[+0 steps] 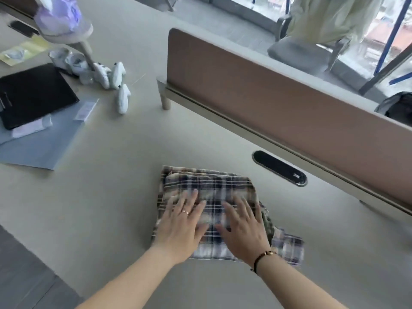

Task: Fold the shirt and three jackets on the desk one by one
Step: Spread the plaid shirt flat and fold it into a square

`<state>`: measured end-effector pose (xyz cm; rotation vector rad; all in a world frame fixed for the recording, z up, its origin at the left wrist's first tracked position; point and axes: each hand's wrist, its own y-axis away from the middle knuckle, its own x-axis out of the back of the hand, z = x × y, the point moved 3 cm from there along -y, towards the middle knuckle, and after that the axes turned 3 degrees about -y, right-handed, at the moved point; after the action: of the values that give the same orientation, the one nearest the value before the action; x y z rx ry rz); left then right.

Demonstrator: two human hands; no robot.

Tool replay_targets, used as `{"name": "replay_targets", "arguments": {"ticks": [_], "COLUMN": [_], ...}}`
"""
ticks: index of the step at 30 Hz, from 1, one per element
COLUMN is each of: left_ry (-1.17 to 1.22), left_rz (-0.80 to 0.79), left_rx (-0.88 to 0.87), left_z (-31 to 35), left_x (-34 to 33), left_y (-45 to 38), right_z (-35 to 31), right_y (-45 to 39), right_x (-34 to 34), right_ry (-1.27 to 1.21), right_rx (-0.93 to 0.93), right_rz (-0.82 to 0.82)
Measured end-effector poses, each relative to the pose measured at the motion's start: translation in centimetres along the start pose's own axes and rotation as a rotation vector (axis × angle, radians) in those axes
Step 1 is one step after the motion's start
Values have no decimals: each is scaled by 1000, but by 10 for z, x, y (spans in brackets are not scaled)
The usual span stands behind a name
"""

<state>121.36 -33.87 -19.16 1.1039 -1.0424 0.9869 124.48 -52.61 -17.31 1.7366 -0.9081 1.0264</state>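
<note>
At far left, a black folder [33, 94] lies on a grey sheet [42, 143], with a white tube [31, 128] resting at the folder's near edge. Beyond and to the right stand a lamp-like stand [66, 32] with a blurred purple top and several white controllers [116, 83]. In the near centre of the pale desk [100, 197], the plaid shirt [209, 188] lies folded into a compact rectangle, with a loose part trailing from its near right corner. The left hand [181, 228], wearing a ring, lies flat on the shirt's left half, fingers straight and spread. The right hand [243, 228], with a dark bracelet at the wrist, lies flat just beside it on the right half, fingers likewise spread. To the right, an oval cable port [279, 168] sits in the desk before a brown divider panel [289, 94].
</note>
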Motion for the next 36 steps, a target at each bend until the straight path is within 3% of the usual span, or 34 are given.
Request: {"name": "replay_targets", "arguments": {"ticks": [2,4,14,20,25,27,30,33,36], "left_ry": [1,26,-26,5,26,53,64,39,8], "left_rz": [-173,-189,-189,-215,-367,-433,-514,-518,-510], "left_rx": [28,67,120,145,265,345,402,396,368], "left_z": [0,-10,-11,-10,14,34,56,56,50], "left_x": [-36,-54,-62,-60,-49,-48,-49,-49,-50], "left_y": [12,13,4,5,14,21,33,36,38], "right_z": [4,11,19,21,41,59,97,136,147], "right_y": [8,7,0,-2,-6,-1,16,32,34], "right_x": [-32,-49,-76,-75,-55,-48,-43,-42,-41], "right_ry": [22,6,62,46,48,70,89,83,89], "right_rx": [-34,-93,-115,-90,34,51,-106,-227,-226], "right_rz": [-140,-173,-22,-45,-168,-112,15,-57,-94]}}
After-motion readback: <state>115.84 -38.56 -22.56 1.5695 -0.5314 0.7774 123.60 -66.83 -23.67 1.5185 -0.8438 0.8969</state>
